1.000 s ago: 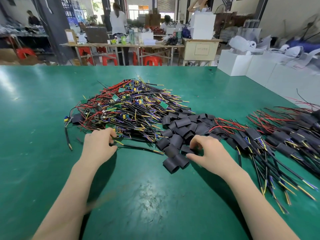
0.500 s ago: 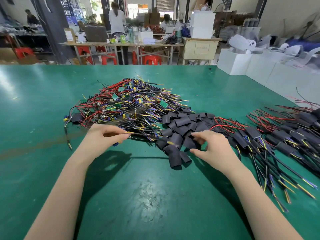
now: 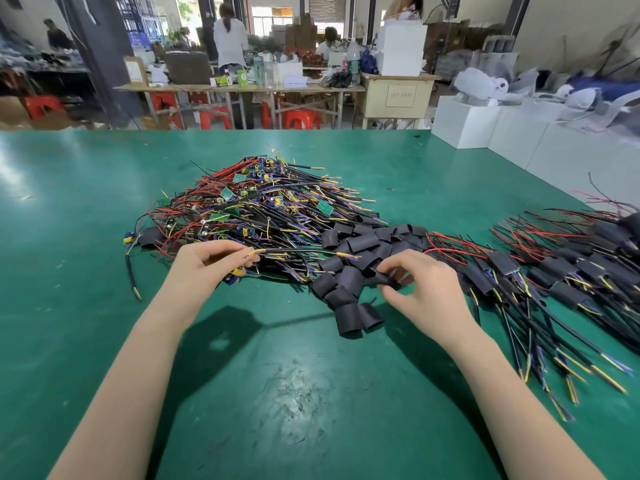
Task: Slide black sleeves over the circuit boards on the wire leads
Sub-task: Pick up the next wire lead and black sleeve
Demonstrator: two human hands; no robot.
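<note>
A tangled pile of wire leads with small green circuit boards (image 3: 263, 209) lies in the middle of the green table (image 3: 69, 306). Loose black sleeves (image 3: 349, 268) are heaped just right of it. My left hand (image 3: 204, 268) pinches one wire lead (image 3: 277, 251) at the near edge of the pile, lifted a little off the table. My right hand (image 3: 422, 289) pinches a black sleeve (image 3: 381, 277) at the front of the sleeve heap. Leads with sleeves over their boards (image 3: 554, 271) fan out at the right.
White boxes (image 3: 464, 123) stand along the far right edge of the table. Behind the table are benches, red stools and several people at work. One sleeved lead (image 3: 138, 244) lies apart at the left of the pile.
My left hand has lifted a wire lead out of the pile's near edge. My right hand has moved up from the table and taken a black sleeve between its fingers.
</note>
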